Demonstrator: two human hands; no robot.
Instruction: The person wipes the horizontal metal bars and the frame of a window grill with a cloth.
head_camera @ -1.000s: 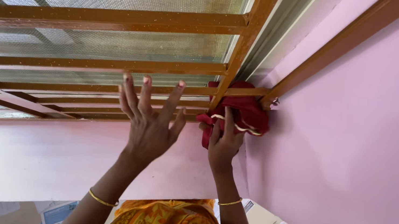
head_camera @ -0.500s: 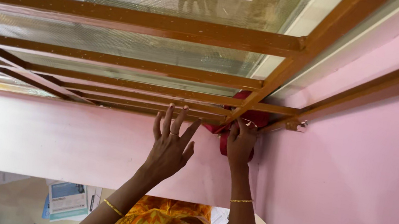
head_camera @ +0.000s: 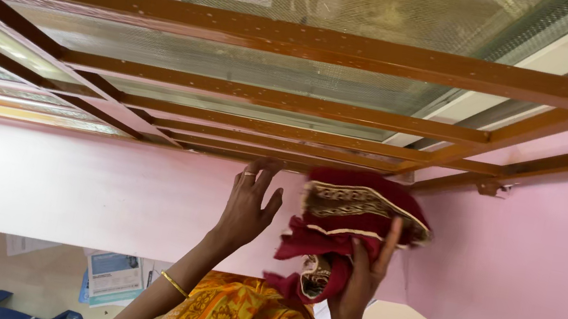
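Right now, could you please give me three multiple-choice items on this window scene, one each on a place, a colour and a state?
1. Where is the left hand?
A. on the pink wall just below the window grille
B. on the floor
C. inside a drawer

2. What colour is the cloth?
A. blue
B. dark red with pale trim
C. green

3. How is the right hand?
A. empty
B. resting flat on the wall
C. gripping the cloth

Answers: 1 A, fingers spread on the wall under the brown grille; 2 B, red folds show; 3 C, fingers wrap it.
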